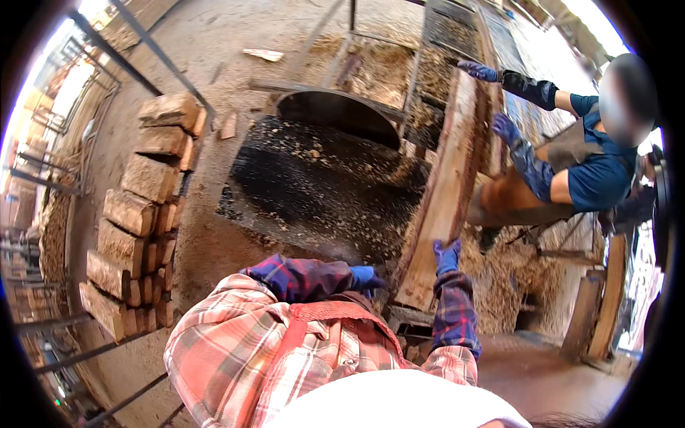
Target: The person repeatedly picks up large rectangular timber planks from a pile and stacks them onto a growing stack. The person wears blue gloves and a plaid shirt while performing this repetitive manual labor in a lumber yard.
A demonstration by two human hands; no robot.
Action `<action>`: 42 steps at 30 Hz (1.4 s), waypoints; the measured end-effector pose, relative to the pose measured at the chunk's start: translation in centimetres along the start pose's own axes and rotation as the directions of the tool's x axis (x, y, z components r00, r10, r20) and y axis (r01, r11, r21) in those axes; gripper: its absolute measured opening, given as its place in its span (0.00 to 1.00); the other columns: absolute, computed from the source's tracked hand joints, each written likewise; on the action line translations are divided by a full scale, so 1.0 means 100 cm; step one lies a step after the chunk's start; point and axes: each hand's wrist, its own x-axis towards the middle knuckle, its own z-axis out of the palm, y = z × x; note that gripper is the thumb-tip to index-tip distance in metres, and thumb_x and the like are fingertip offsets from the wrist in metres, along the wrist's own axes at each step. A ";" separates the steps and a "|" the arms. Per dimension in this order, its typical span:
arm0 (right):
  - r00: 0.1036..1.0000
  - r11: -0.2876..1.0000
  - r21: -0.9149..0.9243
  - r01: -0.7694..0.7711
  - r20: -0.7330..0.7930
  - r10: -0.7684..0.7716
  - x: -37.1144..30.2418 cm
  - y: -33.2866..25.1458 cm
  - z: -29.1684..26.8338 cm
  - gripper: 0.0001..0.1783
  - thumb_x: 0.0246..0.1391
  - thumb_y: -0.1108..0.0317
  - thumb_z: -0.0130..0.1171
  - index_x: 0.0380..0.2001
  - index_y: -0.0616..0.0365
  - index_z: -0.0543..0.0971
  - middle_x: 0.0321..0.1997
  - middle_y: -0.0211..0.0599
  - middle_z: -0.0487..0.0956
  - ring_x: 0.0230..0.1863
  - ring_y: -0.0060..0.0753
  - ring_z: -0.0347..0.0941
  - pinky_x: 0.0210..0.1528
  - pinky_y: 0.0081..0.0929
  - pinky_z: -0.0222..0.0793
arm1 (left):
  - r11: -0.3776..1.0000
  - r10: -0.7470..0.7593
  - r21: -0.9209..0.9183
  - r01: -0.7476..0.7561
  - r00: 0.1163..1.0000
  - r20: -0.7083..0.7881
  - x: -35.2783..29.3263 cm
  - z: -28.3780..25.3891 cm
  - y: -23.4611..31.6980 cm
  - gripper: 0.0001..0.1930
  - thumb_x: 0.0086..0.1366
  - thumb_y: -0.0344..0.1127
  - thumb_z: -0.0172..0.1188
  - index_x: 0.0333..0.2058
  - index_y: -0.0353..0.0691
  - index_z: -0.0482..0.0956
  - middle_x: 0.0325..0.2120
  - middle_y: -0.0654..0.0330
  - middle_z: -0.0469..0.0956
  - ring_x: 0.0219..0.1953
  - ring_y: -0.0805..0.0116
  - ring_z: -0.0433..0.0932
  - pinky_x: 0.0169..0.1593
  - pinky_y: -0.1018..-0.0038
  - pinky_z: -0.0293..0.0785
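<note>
A long, pale-brown wooden plank [444, 196] with rough, dark reddish-brown edges lies with its broad sawn face up, in one piece. Darker grain streaks run along that face. It stretches away from the person, its near end just in front of the body and its far end leaning rightward in view, along the right side of the black, sawdust-flecked flat tabletop [314, 185].

1. I can read no words, labels or numbers anywhere in my view.
2. The long plank [446, 187] before me — no legible mark.
3. The stacked blocks [128, 212] at my left — none either.
</note>
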 end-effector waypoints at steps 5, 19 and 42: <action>0.955 0.660 0.722 -0.210 0.007 0.297 0.006 0.016 0.012 0.48 0.45 0.48 0.62 0.59 0.71 0.55 0.61 0.58 0.59 0.62 0.49 0.55 0.64 0.37 0.53 | 0.929 -0.110 -0.335 0.155 0.983 0.150 0.001 0.016 -0.006 0.31 0.52 0.64 0.59 0.35 0.36 0.79 0.33 0.51 0.80 0.29 0.65 0.79 0.31 0.69 0.74; 0.989 0.855 -0.503 0.124 -0.007 -0.148 -0.027 -0.034 0.066 0.47 0.42 0.50 0.62 0.58 0.70 0.57 0.60 0.58 0.60 0.61 0.56 0.55 0.64 0.38 0.52 | 0.877 0.058 -0.470 -0.104 0.992 -0.109 -0.033 0.015 -0.039 0.21 0.58 0.52 0.58 0.30 0.35 0.80 0.25 0.56 0.81 0.22 0.65 0.80 0.24 0.70 0.75; 0.915 0.918 -0.001 -0.397 0.081 0.396 -0.437 -0.134 0.180 0.47 0.31 0.35 0.66 0.50 0.60 0.71 0.47 0.54 0.74 0.48 0.52 0.70 0.51 0.40 0.64 | 0.739 0.051 -0.673 0.030 0.994 0.100 -0.207 -0.116 -0.168 0.24 0.64 0.45 0.48 0.53 0.34 0.66 0.51 0.52 0.70 0.52 0.54 0.69 0.58 0.60 0.62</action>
